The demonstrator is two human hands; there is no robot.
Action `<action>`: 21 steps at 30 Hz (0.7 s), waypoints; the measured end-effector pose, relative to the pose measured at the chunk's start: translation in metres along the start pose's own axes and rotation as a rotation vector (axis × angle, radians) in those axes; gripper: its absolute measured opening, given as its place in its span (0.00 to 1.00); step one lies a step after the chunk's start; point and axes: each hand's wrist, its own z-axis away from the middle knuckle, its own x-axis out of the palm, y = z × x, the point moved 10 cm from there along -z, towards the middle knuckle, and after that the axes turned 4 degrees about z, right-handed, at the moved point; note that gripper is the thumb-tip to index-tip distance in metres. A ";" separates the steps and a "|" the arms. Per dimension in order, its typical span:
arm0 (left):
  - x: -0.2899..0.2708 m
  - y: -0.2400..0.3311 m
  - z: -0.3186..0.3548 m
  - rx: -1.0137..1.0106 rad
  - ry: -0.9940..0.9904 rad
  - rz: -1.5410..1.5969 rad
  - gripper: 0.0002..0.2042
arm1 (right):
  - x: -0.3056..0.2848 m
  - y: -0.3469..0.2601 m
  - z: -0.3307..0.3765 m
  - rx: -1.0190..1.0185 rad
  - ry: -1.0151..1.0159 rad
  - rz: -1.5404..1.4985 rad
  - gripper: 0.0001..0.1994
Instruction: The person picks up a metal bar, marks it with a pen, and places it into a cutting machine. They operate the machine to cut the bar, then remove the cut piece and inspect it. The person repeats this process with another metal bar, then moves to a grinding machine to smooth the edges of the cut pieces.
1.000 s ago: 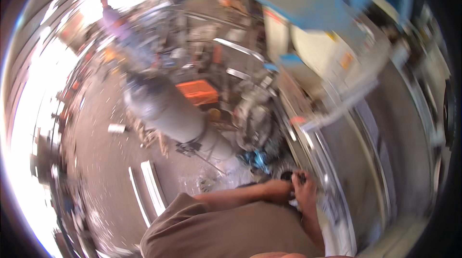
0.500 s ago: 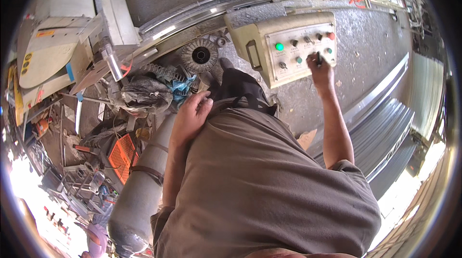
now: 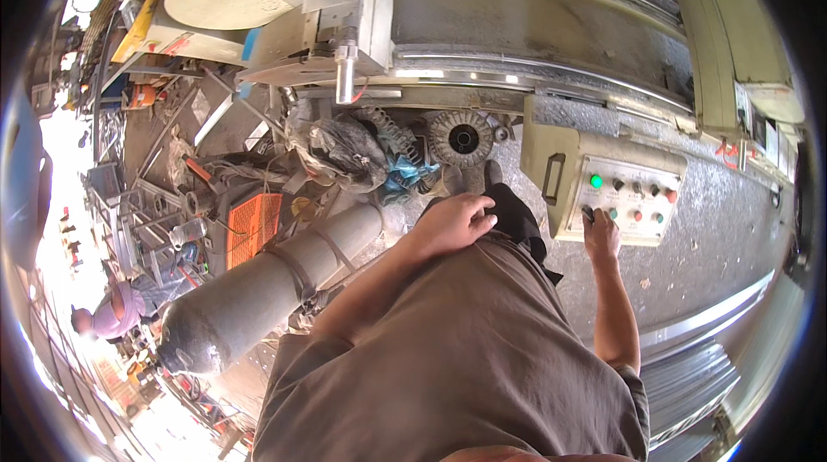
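A cream control box (image 3: pixel 541 150) stands ahead to the right, its sloping panel carrying buttons and rotary switches. On its upper row a green button (image 3: pixel 595 180) is lit; a red button (image 3: pixel 671 196) is at the other end. My right hand (image 3: pixel 602 240) reaches to the panel's lower left, fingers closed around a black rotary knob (image 3: pixel 587 212) that they partly cover. In front of my waist, my left hand (image 3: pixel 457 222) hangs with thumb and fingers apart, holding nothing.
A long machine bed (image 3: pixel 534 9) runs across the far side. At left lie a grey gas cylinder (image 3: pixel 258 294), an orange crate (image 3: pixel 253 227) and crumpled plastic (image 3: pixel 345 152). Metal profiles (image 3: pixel 689 380) are stacked at right. Another person (image 3: pixel 119 311) is at far left.
The view has swung, shifting the scene rightward. My right hand has moved from the panel's lower middle to the knob at its lower left. The left hand stays near my waist.
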 end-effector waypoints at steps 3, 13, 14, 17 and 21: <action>-0.009 -0.004 0.007 0.001 0.085 0.066 0.19 | 0.000 -0.004 -0.004 -0.056 -0.043 0.061 0.13; -0.215 -0.020 -0.028 -0.238 0.669 -0.197 0.15 | -0.008 -0.014 -0.004 -0.116 -0.083 0.122 0.09; -0.232 -0.018 -0.040 -0.223 0.695 -0.374 0.19 | -0.012 -0.018 -0.006 -0.127 -0.069 0.112 0.09; -0.247 -0.018 -0.084 -0.247 0.689 -0.464 0.23 | -0.008 -0.017 -0.009 -0.122 -0.105 0.130 0.09; -0.213 -0.029 -0.127 -0.315 0.479 -0.278 0.27 | 0.001 -0.009 -0.009 -0.087 -0.136 0.103 0.10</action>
